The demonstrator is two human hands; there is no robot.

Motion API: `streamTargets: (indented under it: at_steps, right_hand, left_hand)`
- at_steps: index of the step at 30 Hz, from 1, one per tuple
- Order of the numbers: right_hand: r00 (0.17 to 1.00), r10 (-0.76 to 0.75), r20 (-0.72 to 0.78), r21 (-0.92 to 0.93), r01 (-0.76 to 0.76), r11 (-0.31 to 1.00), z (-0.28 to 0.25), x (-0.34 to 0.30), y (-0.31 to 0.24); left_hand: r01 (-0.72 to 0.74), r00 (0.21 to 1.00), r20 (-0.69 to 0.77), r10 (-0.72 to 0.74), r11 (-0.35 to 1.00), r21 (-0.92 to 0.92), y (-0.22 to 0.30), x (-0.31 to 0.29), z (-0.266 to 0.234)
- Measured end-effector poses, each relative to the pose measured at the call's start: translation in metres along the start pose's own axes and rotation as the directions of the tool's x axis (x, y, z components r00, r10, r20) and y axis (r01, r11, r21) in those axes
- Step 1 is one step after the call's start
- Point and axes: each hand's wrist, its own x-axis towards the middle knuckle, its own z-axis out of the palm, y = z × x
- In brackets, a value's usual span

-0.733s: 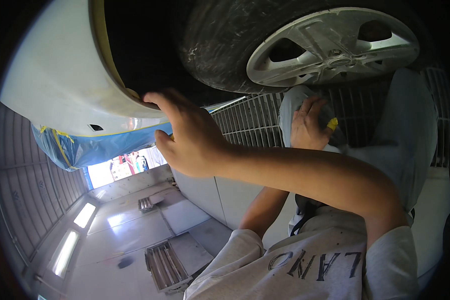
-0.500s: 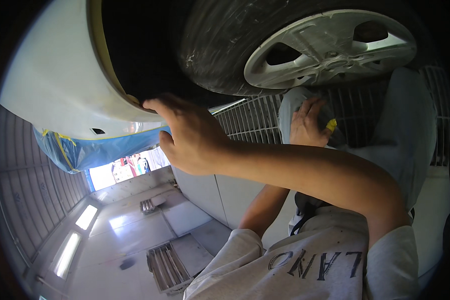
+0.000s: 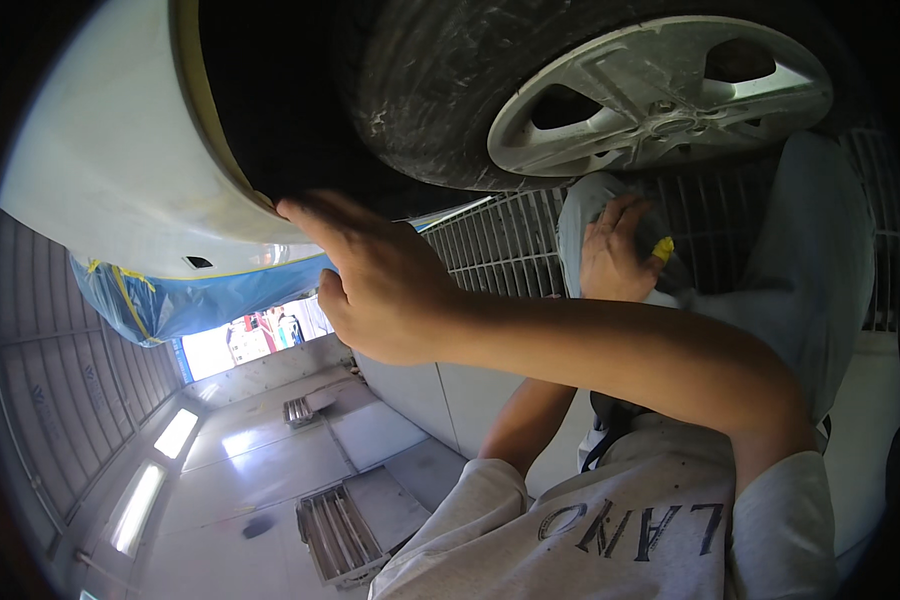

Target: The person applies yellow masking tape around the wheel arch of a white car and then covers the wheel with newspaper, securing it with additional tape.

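Observation:
My right hand (image 3: 385, 270) reaches across to the lower edge of a pale car body panel (image 3: 120, 150). Its index fingertip touches the curved rim, along which a yellowish strip (image 3: 210, 110) runs. The thumb stands apart below, and nothing shows in this hand; the other fingers are partly hidden. My left hand (image 3: 615, 245) rests on my knee with its fingers bent. A small crumpled piece of yellow tape (image 3: 663, 250) sticks out at its thumb, seemingly gripped there.
A dark tyre with a silver wheel (image 3: 670, 120) stands close ahead, beside the dark wheel arch. Blue masking film (image 3: 200, 300) with yellow tape hangs under the panel. Floor grating (image 3: 500, 240) lies beneath my legs. Lit lamps (image 3: 135, 510) line the wall at left.
My right hand has shifted slightly down and left along the panel rim. A yellow bit seen by its fingertip earlier no longer shows there. My left hand stays on the knee.

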Motion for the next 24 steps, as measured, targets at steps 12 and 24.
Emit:
streamTargets:
  at_steps: [12,24]
  right_hand:
    - [1.0,-0.009,0.001,-0.043,0.009,0.999,-0.021,-0.011,-0.016]
    - [0.997,-0.018,-0.079,-0.007,0.017,1.0,-0.025,0.012,-0.017]
  left_hand:
    - [-0.042,0.999,0.017,0.042,0.999,0.004,0.0,0.001,-0.002]
    - [-0.001,1.0,0.009,0.001,1.0,0.027,0.005,0.0,-0.001]
